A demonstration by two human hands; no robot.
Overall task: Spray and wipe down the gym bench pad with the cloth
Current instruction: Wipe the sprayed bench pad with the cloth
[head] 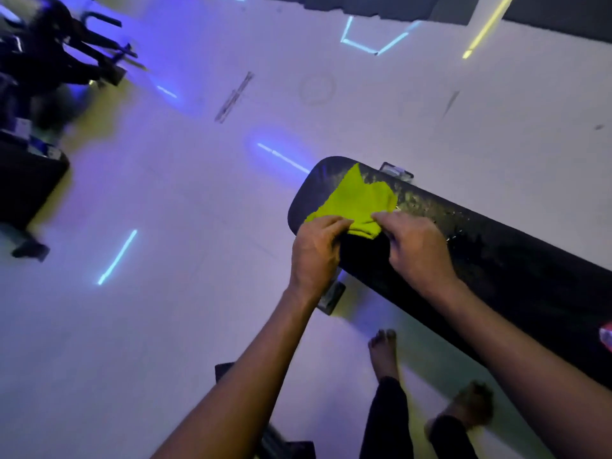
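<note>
A long black gym bench pad runs from the middle of the view down to the right edge, its surface speckled with wet droplets. A yellow-green cloth lies partly folded on the pad's near left end. My left hand pinches the cloth's near left edge. My right hand pinches the cloth's near right edge. Both hands are over the pad, close together. No spray bottle is clearly visible.
Pale glossy floor with light reflections surrounds the bench. Dark gym equipment stands at the far left, with another dark padded piece below it. My bare feet stand beside the bench. A red-and-white object shows at the right edge.
</note>
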